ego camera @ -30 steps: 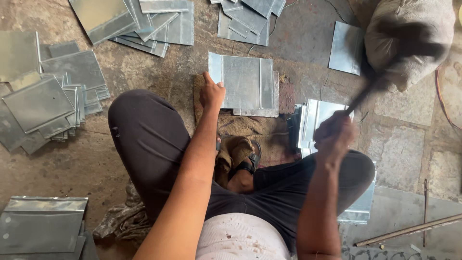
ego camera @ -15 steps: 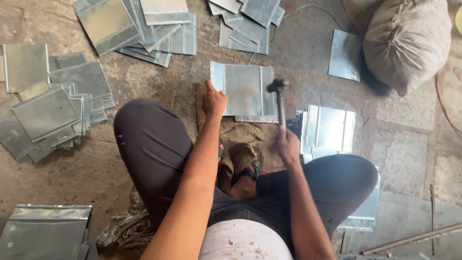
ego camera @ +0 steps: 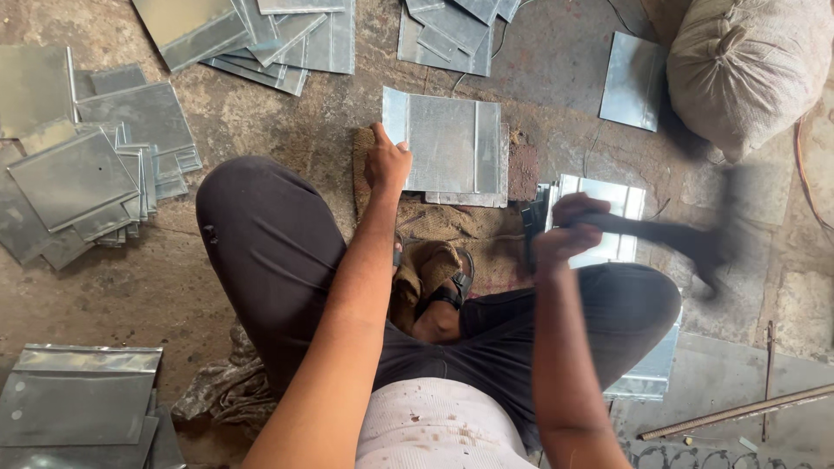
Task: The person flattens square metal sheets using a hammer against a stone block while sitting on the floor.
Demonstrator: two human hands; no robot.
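Here, a seated metalworker at floor level, seen from above.
Left hand [ego camera: 387, 162]: fingers pressed flat on the near-left corner of a folded sheet-metal piece [ego camera: 452, 143], apparently pinning it so it cannot shift.
Workpiece: lies in front of the crossed legs, resting on a worn pad [ego camera: 434, 221] and a block, likely as backing.
Right hand [ego camera: 565, 227]: closed around the handle of a hammer [ego camera: 686, 239], raised to the right of the sheet, its head blurred.
Surroundings: stacks of similar metal sheets [ego camera: 87, 174] spread far and left within reach; a stuffed sack [ego camera: 747, 61] far right.
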